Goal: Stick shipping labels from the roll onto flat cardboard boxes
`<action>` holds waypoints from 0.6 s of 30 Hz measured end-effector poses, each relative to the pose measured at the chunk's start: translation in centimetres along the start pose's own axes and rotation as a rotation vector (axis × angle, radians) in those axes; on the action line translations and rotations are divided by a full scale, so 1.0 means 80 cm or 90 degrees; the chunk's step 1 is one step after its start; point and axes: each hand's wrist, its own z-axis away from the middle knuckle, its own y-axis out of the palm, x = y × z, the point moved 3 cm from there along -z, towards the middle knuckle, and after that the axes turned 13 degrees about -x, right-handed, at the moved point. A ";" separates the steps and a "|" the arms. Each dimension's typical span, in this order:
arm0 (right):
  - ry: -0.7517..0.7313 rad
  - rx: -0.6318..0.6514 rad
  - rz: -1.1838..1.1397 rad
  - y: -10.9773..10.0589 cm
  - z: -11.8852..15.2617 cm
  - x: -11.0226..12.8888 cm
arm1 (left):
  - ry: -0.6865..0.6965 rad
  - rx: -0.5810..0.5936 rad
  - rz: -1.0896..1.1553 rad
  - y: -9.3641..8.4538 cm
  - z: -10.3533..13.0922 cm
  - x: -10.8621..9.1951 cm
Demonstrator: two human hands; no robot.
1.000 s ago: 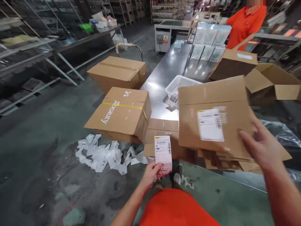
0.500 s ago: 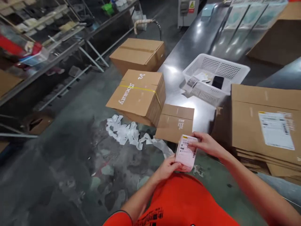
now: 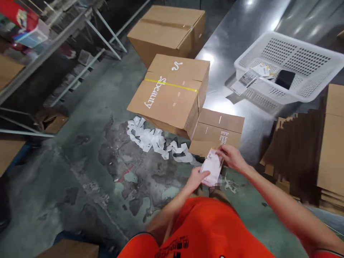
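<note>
A stack of printed shipping labels (image 3: 212, 167) is held in front of my body, above the floor. My left hand (image 3: 197, 178) grips its lower left side with the thumb on top. At the upper right corner, my right hand (image 3: 230, 157) pinches the labels between thumb and fingers. A long folded strip of white paper (image 3: 149, 138) trails from near the labels across the floor to the left. Just beyond my hands lies a flat brown carton (image 3: 219, 129) with white print.
A strapped stack of flat cartons (image 3: 169, 93) stands ahead, with a larger closed box (image 3: 166, 28) behind. On the metal table (image 3: 228, 43) a white basket (image 3: 298, 50) holds a phone (image 3: 285, 79) and papers. More flattened cartons (image 3: 333, 143) are at right. Another person's red sleeve (image 3: 18, 14) shows upper left.
The view has tilted down and moved closer, so the basket and cartons appear larger. My hands still hold the labels, whose top face now looks paler. The carton with the shipping label has left view.
</note>
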 end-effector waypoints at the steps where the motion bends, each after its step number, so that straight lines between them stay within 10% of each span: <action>1: -0.007 -0.011 0.060 0.008 -0.019 -0.015 | -0.034 0.012 -0.001 -0.007 -0.004 0.022; 5: -0.005 -0.032 0.219 0.026 -0.077 -0.055 | -0.139 0.050 -0.016 -0.044 0.004 0.092; 8: 0.027 -0.081 0.276 0.037 -0.079 -0.056 | -0.145 0.085 -0.004 -0.071 0.018 0.098; 14: 0.019 -0.127 0.289 0.110 -0.057 -0.016 | 0.122 -0.061 0.038 -0.096 -0.032 0.002; 18: 0.041 -0.101 0.235 0.097 -0.045 -0.031 | 0.206 -0.141 -0.008 -0.081 -0.091 -0.041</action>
